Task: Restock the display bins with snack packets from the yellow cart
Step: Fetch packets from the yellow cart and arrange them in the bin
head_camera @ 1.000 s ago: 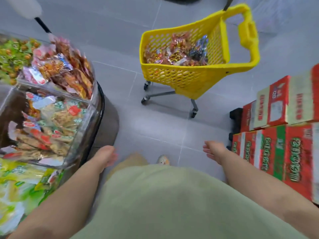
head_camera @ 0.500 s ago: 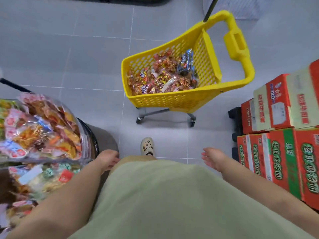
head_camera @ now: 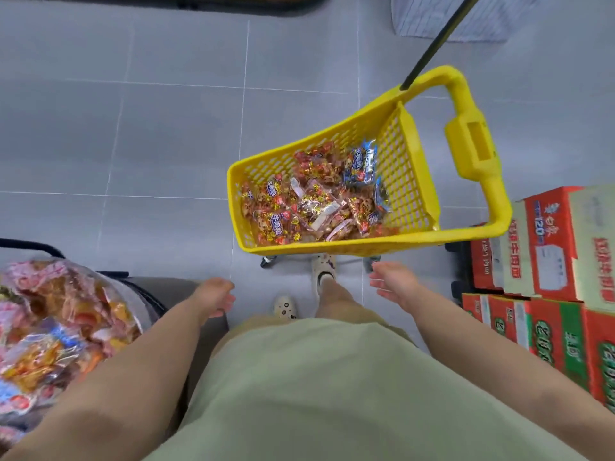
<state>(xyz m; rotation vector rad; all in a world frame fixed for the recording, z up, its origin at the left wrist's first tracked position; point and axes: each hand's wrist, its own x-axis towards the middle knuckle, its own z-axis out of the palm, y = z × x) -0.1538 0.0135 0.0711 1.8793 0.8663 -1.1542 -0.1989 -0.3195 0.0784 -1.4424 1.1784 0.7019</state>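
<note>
Snack packets (head_camera: 312, 201) heaped in the yellow cart (head_camera: 332, 249) just ahead of the left hand (head_camera: 216, 296) and right hand (head_camera: 394, 287), none picked up yet. Left hand loose-fingered and empty, right hand likewise slack and bare with palm turned inward, both held low and forward, likely readied for a two-handed scoop over the near rim. Display bin (head_camera: 141, 302) down beside the left hand, already piled high with packets, close enough for a short swing across from the cart; stacked cardboard boxes (head_camera: 539, 247) just off the right hand, probably parked there as spare stock.
</note>
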